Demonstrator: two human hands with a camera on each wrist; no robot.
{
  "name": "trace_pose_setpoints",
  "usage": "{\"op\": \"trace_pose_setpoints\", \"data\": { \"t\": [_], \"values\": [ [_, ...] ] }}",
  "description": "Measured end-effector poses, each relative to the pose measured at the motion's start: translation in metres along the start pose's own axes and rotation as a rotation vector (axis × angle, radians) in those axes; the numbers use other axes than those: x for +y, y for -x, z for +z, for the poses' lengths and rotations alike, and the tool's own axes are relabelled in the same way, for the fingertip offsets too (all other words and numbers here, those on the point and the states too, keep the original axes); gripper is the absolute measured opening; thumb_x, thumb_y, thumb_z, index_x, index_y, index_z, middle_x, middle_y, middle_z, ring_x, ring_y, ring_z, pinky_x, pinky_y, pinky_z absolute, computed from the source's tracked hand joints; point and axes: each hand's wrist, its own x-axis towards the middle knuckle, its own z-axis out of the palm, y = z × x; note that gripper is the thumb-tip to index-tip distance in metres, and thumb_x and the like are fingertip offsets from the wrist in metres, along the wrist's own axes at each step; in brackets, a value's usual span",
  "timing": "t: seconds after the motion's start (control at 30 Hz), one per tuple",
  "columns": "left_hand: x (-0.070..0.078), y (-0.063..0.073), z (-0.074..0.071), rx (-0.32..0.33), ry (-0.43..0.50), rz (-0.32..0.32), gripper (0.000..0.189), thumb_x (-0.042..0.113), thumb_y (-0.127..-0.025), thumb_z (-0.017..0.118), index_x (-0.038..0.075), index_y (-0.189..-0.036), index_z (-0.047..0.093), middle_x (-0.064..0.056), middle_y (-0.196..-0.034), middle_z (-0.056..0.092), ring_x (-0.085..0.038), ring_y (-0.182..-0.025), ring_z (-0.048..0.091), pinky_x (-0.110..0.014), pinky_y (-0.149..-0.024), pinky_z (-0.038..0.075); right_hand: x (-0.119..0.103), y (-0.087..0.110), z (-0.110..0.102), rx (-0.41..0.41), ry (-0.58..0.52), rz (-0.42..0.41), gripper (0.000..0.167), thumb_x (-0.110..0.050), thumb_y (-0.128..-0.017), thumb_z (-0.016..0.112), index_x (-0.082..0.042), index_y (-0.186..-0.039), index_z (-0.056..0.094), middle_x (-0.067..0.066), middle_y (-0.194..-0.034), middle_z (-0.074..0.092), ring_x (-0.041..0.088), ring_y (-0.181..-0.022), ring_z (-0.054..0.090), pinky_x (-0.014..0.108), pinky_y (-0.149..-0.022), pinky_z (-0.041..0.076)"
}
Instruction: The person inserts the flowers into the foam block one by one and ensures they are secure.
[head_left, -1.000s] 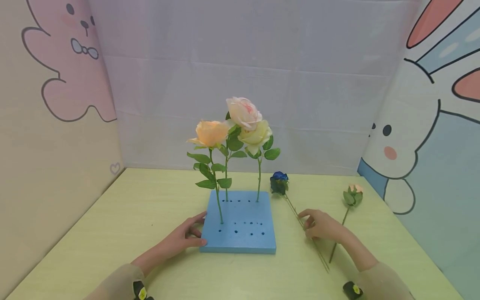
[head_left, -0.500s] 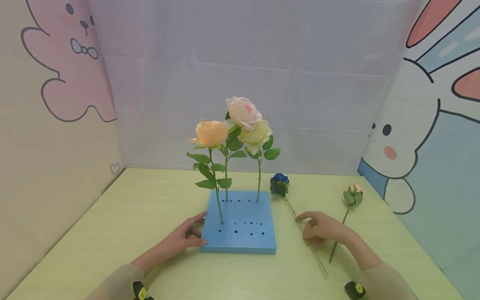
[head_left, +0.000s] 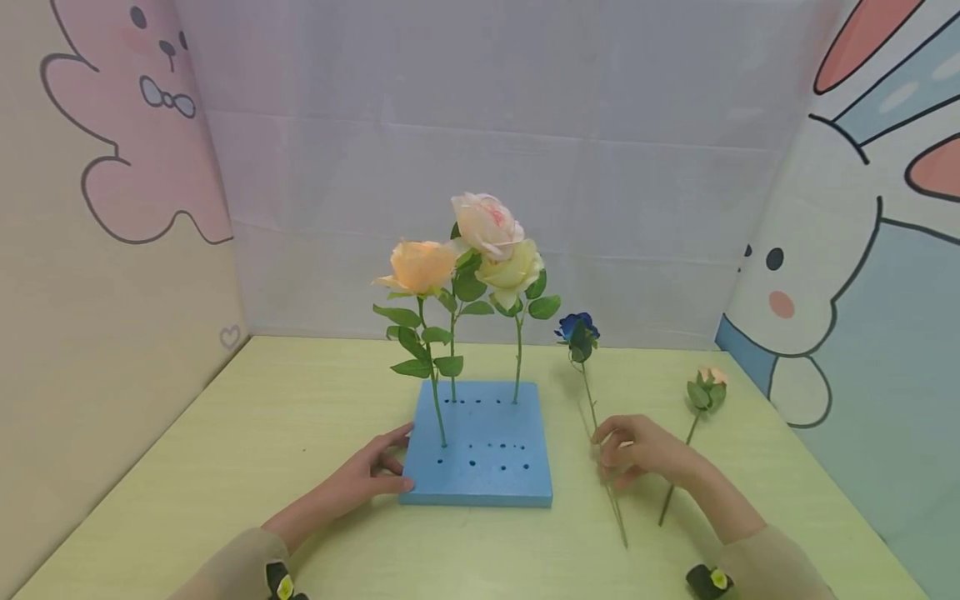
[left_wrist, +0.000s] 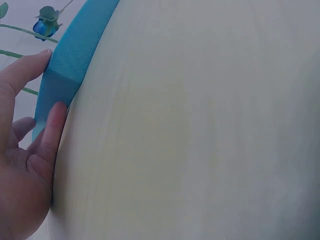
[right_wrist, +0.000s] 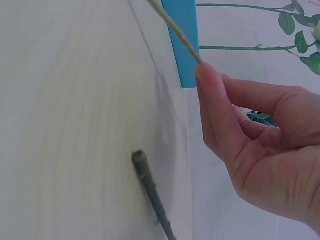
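Note:
My right hand [head_left: 637,450] pinches the stem of a blue rose [head_left: 579,333] between thumb and fingers. The bloom is raised and points away; the stem's lower end slants toward me. In the right wrist view the stem [right_wrist: 176,31] runs out from the fingertips. My left hand [head_left: 367,468] rests against the left side of a blue block with holes [head_left: 480,483], thumb at its front corner. Standing in the block are a peach rose [head_left: 420,267], a pale pink rose [head_left: 487,225] and a cream rose [head_left: 512,271].
A small peach rose [head_left: 705,392] lies on the table [head_left: 315,400] at the right, partly behind the right forearm. Its cut stem end [right_wrist: 140,157] shows in the right wrist view. A white cloth backdrop [head_left: 637,208] and printed side panels surround the table.
The blue rose has left the table, its bloom rising and its stem swinging more upright in my right hand's pinch. My left hand and the block stay put.

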Motion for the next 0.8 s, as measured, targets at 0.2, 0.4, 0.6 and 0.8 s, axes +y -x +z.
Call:
{"op": "trace_pose_setpoints", "data": {
  "t": [0.2, 0.4, 0.6, 0.8],
  "values": [
    [0.002, 0.000, -0.001, -0.003, 0.006, 0.020, 0.086, 0.023, -0.089, 0.073, 0.008, -0.157, 0.023, -0.027, -0.151, 0.036, -0.017, -0.102, 0.059, -0.022, -0.082, 0.051, -0.015, 0.000, 0.004, 0.074, -0.003, -0.035, 0.037, -0.010, -0.094, 0.064, 0.014, -0.122, 0.057, 0.012, -0.093, 0.067, 0.021, -0.086, 0.071, 0.038, -0.072, 0.060],
    [0.002, 0.000, 0.000, 0.003, -0.004, -0.010, 0.086, 0.025, -0.089, 0.074, 0.011, -0.157, 0.023, -0.024, -0.151, 0.038, -0.017, -0.104, 0.059, -0.022, -0.083, 0.050, -0.028, 0.001, 0.011, 0.126, -0.010, -0.064, 0.035, -0.009, -0.095, 0.063, 0.011, -0.122, 0.052, 0.027, -0.096, 0.070, 0.031, -0.081, 0.074, 0.038, -0.069, 0.061],
    [0.000, -0.001, 0.000, 0.006, -0.010, -0.019, 0.087, 0.026, -0.088, 0.074, 0.012, -0.157, 0.024, -0.024, -0.152, 0.037, -0.021, -0.105, 0.058, -0.022, -0.084, 0.050, -0.042, 0.003, 0.020, 0.188, 0.057, -0.109, 0.023, -0.009, -0.100, 0.055, 0.001, -0.118, 0.044, 0.034, -0.095, 0.069, 0.036, -0.076, 0.074, 0.037, -0.064, 0.060],
    [0.001, 0.000, 0.001, 0.008, -0.014, -0.022, 0.087, 0.027, -0.088, 0.074, 0.011, -0.157, 0.024, -0.024, -0.151, 0.038, -0.017, -0.103, 0.058, -0.022, -0.084, 0.050, -0.058, 0.006, 0.032, 0.262, 0.079, -0.166, 0.023, -0.010, -0.102, 0.052, -0.004, -0.120, 0.040, 0.029, -0.093, 0.071, 0.037, -0.073, 0.074, 0.034, -0.062, 0.060]
  ]
}}
